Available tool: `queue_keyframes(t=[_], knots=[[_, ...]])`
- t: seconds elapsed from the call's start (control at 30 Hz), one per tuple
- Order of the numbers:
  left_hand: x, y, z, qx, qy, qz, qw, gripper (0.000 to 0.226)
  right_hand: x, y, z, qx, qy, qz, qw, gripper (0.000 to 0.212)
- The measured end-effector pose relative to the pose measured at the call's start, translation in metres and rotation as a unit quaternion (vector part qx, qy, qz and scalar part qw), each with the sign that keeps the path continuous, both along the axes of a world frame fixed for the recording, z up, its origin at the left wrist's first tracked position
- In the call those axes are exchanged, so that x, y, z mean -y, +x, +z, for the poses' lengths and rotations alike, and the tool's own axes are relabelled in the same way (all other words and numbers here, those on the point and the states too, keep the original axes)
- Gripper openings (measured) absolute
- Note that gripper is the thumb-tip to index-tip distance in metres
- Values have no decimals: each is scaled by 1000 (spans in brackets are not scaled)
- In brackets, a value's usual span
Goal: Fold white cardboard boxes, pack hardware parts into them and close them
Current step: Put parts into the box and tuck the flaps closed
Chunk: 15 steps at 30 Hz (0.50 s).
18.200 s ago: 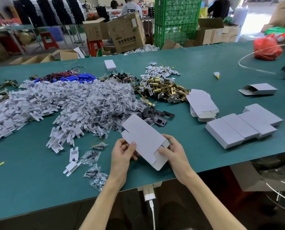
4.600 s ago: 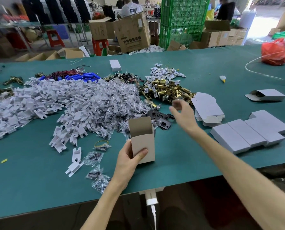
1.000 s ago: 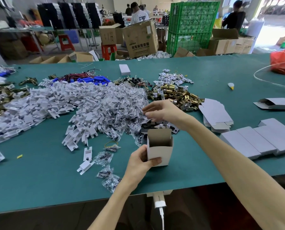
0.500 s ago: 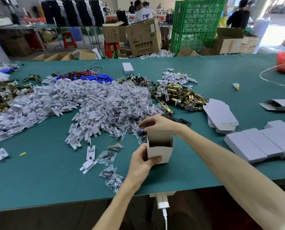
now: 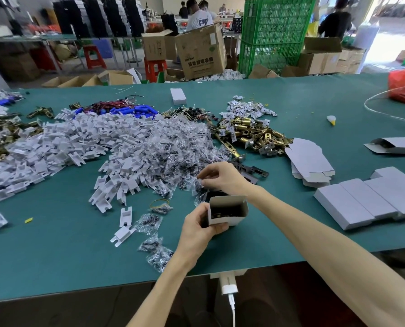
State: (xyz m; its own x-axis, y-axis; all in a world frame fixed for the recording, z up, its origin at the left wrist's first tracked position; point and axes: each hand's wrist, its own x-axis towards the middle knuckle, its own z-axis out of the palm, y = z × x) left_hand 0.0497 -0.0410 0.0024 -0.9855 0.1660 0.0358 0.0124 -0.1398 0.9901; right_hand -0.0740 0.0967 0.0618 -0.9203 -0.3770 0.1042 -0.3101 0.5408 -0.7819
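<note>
Two hands at work: left hand clamped on the open box; right hand, just beyond, pinches a screw bag. Packing under way; next, drop it in.

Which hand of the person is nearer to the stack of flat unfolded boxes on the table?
Right. The right hand is just left of the flat box stack, beyond the open box. The left hand, gripping that box, is nearer the table edge.
</note>
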Motion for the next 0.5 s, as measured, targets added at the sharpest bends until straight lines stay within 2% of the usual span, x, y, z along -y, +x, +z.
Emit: queue_keyframes(t=[0.13, 0.23, 0.5], knots=[[-1, -2, -1, -5, 4, 2, 1000, 37, 5, 1, 1, -3, 9, 0, 1000, 12], [-2, -3, -4, 0, -1, 18, 1000, 35, 7, 0, -1, -8, 54, 1, 999, 18], [-2, -3, -5, -8, 1, 30, 1000, 33, -4, -2, 6, 41, 67, 18, 997, 21]])
